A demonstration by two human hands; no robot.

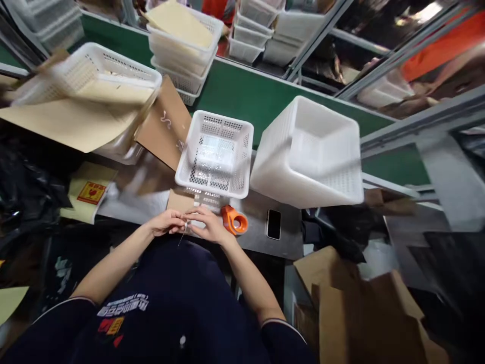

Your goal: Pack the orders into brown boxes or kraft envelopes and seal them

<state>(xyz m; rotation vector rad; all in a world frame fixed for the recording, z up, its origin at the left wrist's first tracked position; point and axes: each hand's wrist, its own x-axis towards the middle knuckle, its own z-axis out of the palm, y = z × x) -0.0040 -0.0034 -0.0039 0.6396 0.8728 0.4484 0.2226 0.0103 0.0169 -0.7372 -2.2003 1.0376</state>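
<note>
Close to my body, at the bench's front edge, my left hand (pixel 166 223) and my right hand (pixel 207 225) meet at the fingertips. Between them is a small pale piece with a thin wire-like strand (pixel 182 238) hanging down; its exact kind is too small to make out. My left fingers are closed in a pinch on it. The thumb and fingers of my right hand also come together at the piece. Just right of my right hand lies an orange plastic tool with a round hole (pixel 235 220). A white perforated basket (pixel 214 188) stands beyond my hands.
A phone (pixel 273 224) lies on the grey bench (pixel 257 202). Nested white baskets (pixel 275 151) lie tipped at right. A cardboard piece (pixel 166 124) leans at left beside a basket with yellowish paper sheets (pixel 76 119). More stacked baskets (pixel 182 48) stand behind. Cardboard boxes (pixel 356 303) sit lower right.
</note>
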